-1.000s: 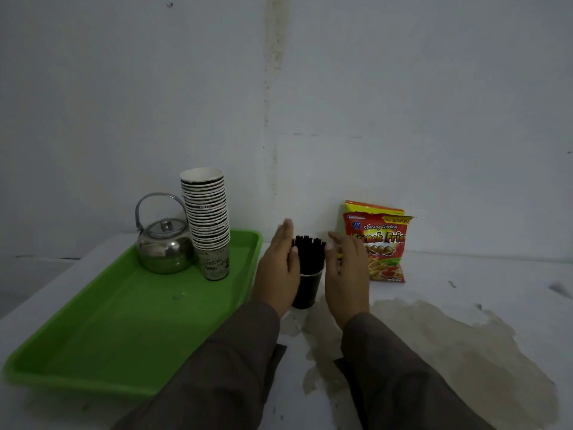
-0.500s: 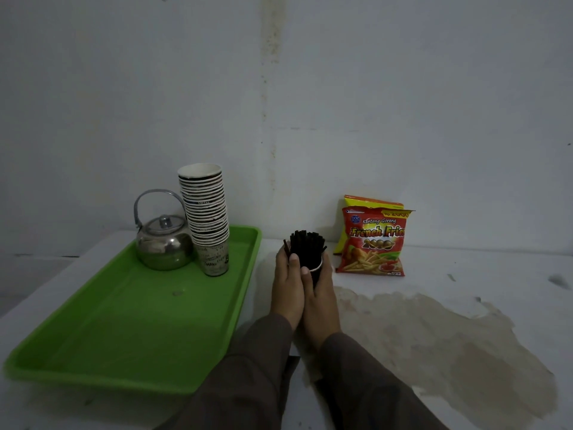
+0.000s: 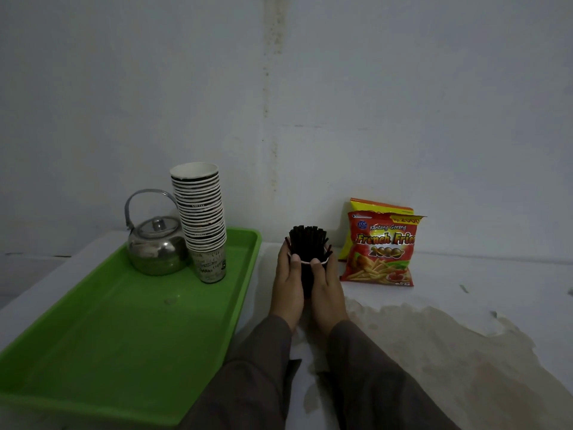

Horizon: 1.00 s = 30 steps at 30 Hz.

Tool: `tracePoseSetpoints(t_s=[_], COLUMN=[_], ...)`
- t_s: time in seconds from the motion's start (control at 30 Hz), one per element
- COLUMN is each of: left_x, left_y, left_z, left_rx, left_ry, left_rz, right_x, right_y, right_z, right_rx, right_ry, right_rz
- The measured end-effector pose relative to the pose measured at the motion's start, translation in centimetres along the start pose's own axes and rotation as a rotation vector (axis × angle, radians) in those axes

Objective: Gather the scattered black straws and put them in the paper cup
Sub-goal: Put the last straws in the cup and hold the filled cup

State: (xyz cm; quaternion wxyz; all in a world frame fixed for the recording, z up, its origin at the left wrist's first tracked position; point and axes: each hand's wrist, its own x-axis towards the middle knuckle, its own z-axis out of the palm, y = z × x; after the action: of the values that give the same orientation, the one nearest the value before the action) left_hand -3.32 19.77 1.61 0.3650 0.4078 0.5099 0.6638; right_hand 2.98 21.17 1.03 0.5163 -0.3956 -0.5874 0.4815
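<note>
A dark paper cup [image 3: 307, 279] with a white rim stands on the white table, between my two palms. A bundle of black straws [image 3: 307, 242] sticks up out of it, fanned slightly at the top. My left hand [image 3: 288, 285] wraps the cup's left side with the thumb on the rim. My right hand [image 3: 328, 288] wraps its right side, thumb also on the rim. Most of the cup's wall is hidden by my fingers. No loose straws show on the table.
A green tray [image 3: 124, 330] lies to the left, carrying a steel kettle [image 3: 156, 246] and a tall stack of paper cups [image 3: 201, 221]. Two snack bags [image 3: 379, 248] lean against the wall at right. A brown stain [image 3: 449, 352] spreads over the table's near right.
A second ago my hands were apart beside the cup; they have closed in and now clasp it from both sides. The cup sits a little farther back.
</note>
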Motion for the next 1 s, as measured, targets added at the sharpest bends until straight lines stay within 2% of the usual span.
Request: tracePoseSetpoints(t_s=[0.47,0.77,1.0], left_x=[4.5,4.5,4.1], left_y=[-0.7,-0.6,-0.5], left_z=[1.1,1.3,0.9], left_rx=[-0.020,0.007,0.038], left_ry=[0.105,0.135,0.209], left_rz=[-0.006,-0.012,0.020], right_x=[5.7,6.1,6.3], right_y=[0.3,0.5,0.5], right_z=[-0.4,-0.4,-0.6], right_rx=[-0.005,-0.024,-0.015], right_ry=[-0.114,-0.110,-0.095], right_rz=[0.054,0.034,0.121])
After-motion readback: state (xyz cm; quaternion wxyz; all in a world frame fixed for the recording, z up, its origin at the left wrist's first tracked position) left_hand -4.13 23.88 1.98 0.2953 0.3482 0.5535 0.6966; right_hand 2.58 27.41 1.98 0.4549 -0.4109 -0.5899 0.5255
